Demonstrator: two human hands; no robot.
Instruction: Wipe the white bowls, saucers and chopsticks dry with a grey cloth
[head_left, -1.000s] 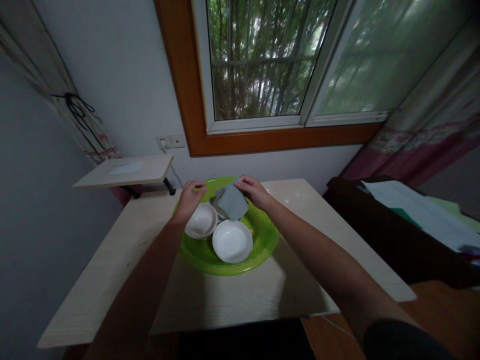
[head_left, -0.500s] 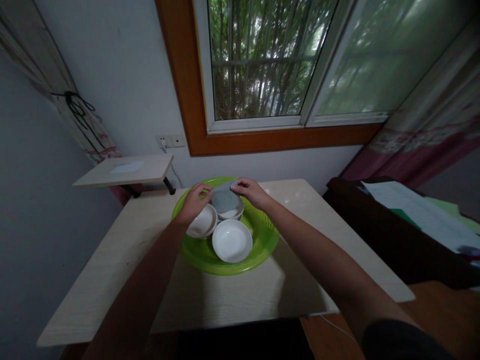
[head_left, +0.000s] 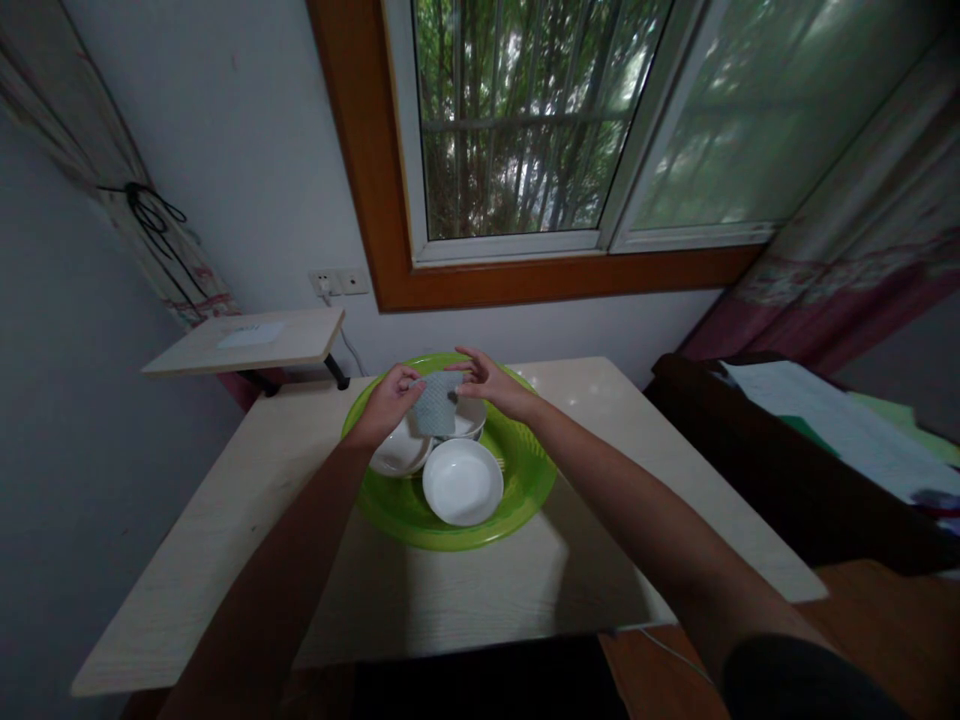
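Observation:
A small grey-blue textured cloth hangs between my hands over the green plastic basin. My left hand is closed on its upper left corner. At the upper right edge, my right hand has the cloth between thumb and fingers, with the index finger raised away from it. Below the hands, a white bowl sits nearest in the basin. A second white bowl is at the left, and a stack of white bowls stands behind, partly covered by the cloth.
The basin stands on a pale wooden table. A small raised shelf with a paper label is at the back left. Papers lie on dark brown furniture to the right. A window is behind the table.
The cloth has shifted a little left and looks narrower. My right hand has moved left with it, and its index finger has lifted and stretched out.

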